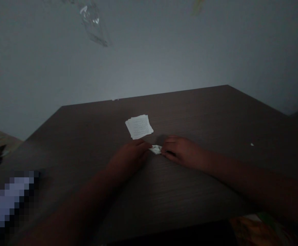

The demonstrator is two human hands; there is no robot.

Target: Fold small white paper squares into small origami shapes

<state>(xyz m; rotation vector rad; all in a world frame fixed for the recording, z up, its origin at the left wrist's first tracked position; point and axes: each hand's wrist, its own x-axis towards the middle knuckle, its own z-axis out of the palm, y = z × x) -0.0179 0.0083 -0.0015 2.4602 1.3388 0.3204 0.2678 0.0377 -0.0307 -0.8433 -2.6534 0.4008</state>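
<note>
Between my two hands, low over the table, is a small folded piece of paper (pixel 156 149), pale and creased. My left hand (pixel 132 152) grips its left end with the fingers closed. At the right end, the fingers of my right hand (pixel 179 150) pinch the same paper. Just beyond my left hand lies a loose stack of paper sheets (pixel 139 127), with lines of print on the top one. My fingers cover both ends of the folded paper, and the dim light hides the finer folds.
The dark wooden table (pixel 202 112) meets a grey wall (pixel 164 51) at the back. A pixelated, blurred-out object (pixel 10 201) lies at the left. A tiny white scrap (pixel 252 144) is on the right, and a clear plastic bag (pixel 94 25) hangs on the wall.
</note>
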